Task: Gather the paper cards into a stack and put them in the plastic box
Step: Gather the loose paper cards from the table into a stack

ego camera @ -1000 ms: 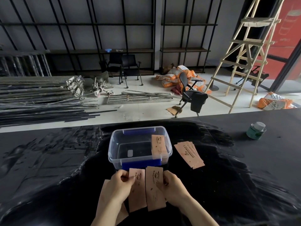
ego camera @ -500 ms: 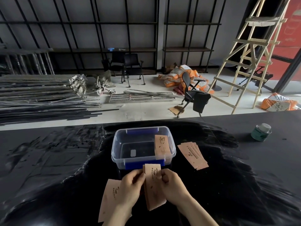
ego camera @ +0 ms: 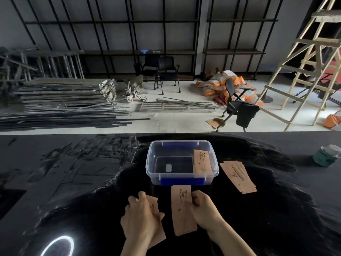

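- The clear plastic box (ego camera: 181, 162) is sitting open on the black table (ego camera: 73, 178), its blue clips facing toward and away from the person.
- One paper card (ego camera: 201, 161) is leaning inside the box against its right wall.
- A fanned pile of cards (ego camera: 238, 176) is lying flat on the table just right of the box.
- The right hand (ego camera: 204, 209) is pinching a small card stack (ego camera: 182, 209) by its right edge, just in front of the box.
- The left hand (ego camera: 141, 217) is lying fingers together over another card (ego camera: 155, 206), in front of the box and left of the held stack; whether it is gripping that card I cannot tell.
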### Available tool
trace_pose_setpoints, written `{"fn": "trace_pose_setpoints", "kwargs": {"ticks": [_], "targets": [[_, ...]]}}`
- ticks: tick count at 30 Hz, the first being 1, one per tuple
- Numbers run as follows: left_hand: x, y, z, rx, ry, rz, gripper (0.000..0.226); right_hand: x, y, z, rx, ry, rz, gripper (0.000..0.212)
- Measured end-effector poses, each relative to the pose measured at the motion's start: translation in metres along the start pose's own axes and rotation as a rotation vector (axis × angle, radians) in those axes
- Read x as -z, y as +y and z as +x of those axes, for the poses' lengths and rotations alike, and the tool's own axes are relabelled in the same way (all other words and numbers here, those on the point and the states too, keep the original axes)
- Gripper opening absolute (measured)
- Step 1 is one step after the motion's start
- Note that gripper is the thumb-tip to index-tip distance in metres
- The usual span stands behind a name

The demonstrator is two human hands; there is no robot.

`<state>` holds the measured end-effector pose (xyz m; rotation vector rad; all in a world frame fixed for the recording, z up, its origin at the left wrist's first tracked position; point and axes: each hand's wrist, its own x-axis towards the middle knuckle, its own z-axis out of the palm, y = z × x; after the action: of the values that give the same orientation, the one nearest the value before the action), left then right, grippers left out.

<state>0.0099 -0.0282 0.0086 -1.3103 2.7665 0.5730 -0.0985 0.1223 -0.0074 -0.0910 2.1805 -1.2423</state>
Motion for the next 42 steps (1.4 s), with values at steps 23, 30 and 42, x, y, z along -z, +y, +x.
{"fn": "trace_pose_setpoints", "kwargs": {"ticks": [23,30,42], "targets": [[0.0,-0.004,0.011,0.11,-0.032,-1.209,0.026,-0.032,-0.015,-0.018,-0.008,-0.044,0.284,0.009],[0.001,-0.024,0.01,-0.114,0.216,-0.509,0.024,-0.029,-0.013,-0.021,-0.036,0.01,0.288,0.018],[0.001,-0.029,0.012,0.03,0.047,-0.357,0.052,-0.041,-0.018,-0.024,-0.083,0.024,0.228,0.028]]}}
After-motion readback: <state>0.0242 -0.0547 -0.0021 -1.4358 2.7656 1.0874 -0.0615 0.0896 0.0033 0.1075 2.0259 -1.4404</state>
